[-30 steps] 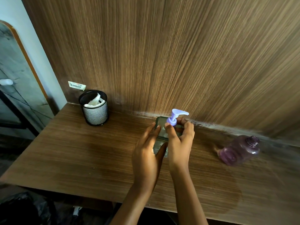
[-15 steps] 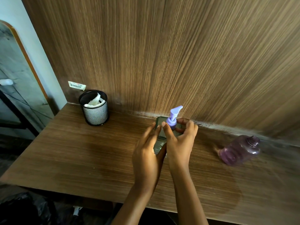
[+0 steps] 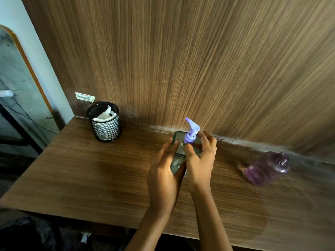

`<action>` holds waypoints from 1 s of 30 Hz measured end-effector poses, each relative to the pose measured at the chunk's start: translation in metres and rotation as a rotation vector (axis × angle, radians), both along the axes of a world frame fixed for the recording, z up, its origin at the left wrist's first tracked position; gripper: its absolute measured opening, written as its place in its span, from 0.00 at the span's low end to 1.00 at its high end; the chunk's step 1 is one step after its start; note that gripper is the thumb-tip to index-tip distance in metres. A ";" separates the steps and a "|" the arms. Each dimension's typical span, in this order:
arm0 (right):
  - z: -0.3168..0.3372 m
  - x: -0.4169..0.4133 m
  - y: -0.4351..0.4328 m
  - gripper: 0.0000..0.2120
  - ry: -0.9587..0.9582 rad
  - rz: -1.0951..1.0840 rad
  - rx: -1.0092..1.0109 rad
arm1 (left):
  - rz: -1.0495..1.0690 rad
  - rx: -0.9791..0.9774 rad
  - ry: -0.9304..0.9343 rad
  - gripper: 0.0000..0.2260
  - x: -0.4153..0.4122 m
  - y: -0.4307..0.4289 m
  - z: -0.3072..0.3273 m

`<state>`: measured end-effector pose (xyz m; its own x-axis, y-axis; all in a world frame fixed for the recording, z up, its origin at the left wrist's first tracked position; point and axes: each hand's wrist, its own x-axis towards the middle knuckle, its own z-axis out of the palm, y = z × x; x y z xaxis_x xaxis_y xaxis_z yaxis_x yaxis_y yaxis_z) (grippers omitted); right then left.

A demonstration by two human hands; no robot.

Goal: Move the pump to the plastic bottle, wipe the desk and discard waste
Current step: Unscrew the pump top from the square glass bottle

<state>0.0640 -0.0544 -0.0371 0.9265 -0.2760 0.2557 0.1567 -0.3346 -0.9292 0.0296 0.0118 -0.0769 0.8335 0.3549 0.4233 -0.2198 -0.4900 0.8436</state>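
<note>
Left hand (image 3: 164,175): wrapped around the left side of the clear green bottle (image 3: 178,142), thumb across its front — clamped on the body.
Right hand (image 3: 200,156): fingers closed on the collar of the purple pump (image 3: 191,134), gripping it from the right.
Purple pump: seated upright on the clear green bottle's neck; nozzle points up and to the left.
Clear green bottle: stands on the desk (image 3: 87,174), near the back edge, about mid-width.
Plastic bottle (image 3: 266,167): purple-tinted, lying on its side near the back edge toward the right — open neck faces right, well apart from both hands.
Mesh bin (image 3: 105,124): black, at the back left corner; white paper (image 3: 105,115) inside.
Label (image 3: 84,97): stuck to the wood panel, just above the mesh bin.
</note>
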 end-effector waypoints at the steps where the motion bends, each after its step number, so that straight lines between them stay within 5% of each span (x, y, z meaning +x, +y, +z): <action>1: 0.000 0.000 0.000 0.28 0.009 -0.003 0.000 | 0.000 0.002 0.002 0.25 -0.001 0.000 0.000; 3: 0.001 0.001 0.002 0.32 -0.002 -0.022 0.009 | -0.001 0.010 -0.001 0.25 -0.001 0.000 0.001; 10: 0.000 0.004 0.001 0.15 -0.028 -0.073 0.020 | -0.016 -0.006 0.010 0.24 -0.002 0.001 0.001; 19: 0.006 0.000 -0.005 0.13 0.004 0.051 -0.003 | -0.079 -0.080 -0.009 0.25 -0.002 -0.002 0.004; 30: 0.079 -0.012 -0.051 0.11 -0.259 0.064 0.373 | -0.051 -0.046 -0.029 0.21 -0.002 0.004 0.006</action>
<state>0.0522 -0.1052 0.0418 0.8634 -0.3378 0.3748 0.4088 0.0330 -0.9120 0.0272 0.0162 -0.0711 0.8389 0.3317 0.4315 -0.2678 -0.4387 0.8578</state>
